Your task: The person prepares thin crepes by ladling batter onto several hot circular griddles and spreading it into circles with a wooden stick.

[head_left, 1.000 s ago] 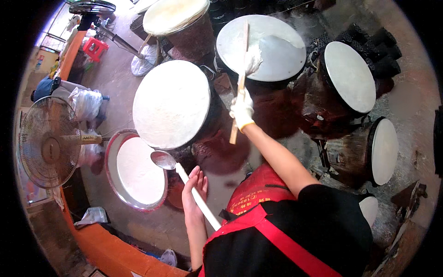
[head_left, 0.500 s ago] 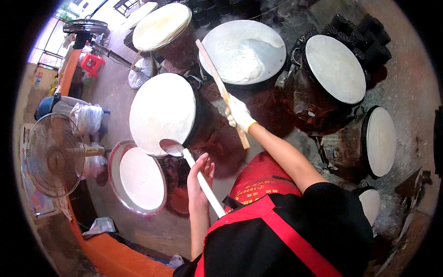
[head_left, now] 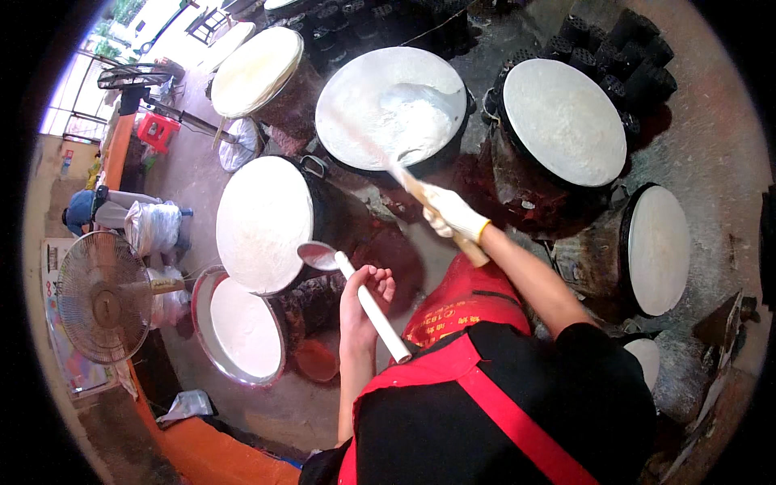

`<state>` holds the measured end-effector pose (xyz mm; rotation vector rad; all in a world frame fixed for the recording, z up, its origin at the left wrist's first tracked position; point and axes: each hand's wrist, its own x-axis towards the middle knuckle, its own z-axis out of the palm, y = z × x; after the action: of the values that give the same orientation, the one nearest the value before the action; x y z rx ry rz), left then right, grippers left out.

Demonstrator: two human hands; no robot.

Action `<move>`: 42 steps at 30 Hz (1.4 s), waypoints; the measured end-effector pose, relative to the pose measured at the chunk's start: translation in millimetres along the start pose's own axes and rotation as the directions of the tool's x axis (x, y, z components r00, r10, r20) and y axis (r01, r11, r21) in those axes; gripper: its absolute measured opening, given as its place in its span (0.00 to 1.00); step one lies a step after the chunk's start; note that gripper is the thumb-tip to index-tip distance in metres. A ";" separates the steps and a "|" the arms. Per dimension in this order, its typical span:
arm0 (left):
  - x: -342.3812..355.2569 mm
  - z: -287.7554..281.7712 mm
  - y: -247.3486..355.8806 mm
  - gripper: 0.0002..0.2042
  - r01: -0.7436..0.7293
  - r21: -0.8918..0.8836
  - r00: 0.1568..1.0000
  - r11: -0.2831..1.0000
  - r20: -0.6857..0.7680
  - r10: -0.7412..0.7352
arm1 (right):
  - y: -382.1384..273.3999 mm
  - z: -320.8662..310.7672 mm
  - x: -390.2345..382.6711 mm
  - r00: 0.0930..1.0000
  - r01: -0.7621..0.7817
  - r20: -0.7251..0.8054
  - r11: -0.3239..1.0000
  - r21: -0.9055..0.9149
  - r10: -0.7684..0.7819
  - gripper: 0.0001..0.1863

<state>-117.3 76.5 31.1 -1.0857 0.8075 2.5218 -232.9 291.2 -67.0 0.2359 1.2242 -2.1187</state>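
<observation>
In the head view, the gloved right hand (head_left: 454,213) grips a wooden stick (head_left: 416,191) angled over the 12 o'clock griddle (head_left: 446,99); the left hand (head_left: 352,304), apart, loosely holds a ladle (head_left: 374,310) near 8 o'clock. Uneven pressure could tear the white paste (head_left: 424,121).

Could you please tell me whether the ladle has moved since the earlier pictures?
Yes, the ladle has moved up and right in the picture, away from the round basin.

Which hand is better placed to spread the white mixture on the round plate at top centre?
The right, I'd judge: the gloved right hand grips a wooden stick whose blurred far end reaches over that round plate. The left hand is farther away, with a ladle crossing it.
</observation>
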 end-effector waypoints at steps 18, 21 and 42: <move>23.9 63.2 -50.5 0.04 -0.140 -0.001 0.977 0.990 -0.160 0.138 | -90.6 -151.5 5.4 0.983 -0.092 -0.165 0.992 -0.085 0.077 0.19; 26.9 58.7 -46.8 0.05 -0.125 0.038 0.991 0.991 -0.044 0.126 | -109.7 -121.6 41.3 0.954 0.084 -0.284 0.994 -0.073 -0.101 0.17; 15.0 37.3 2.1 0.05 -0.254 0.341 0.965 0.905 0.019 0.263 | -42.9 -23.1 32.3 0.791 0.306 -0.463 0.914 -0.267 -0.400 0.21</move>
<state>-149.9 97.4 41.8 -0.9479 1.4202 2.4398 -288.3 309.8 -64.4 0.5534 1.8905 -2.3234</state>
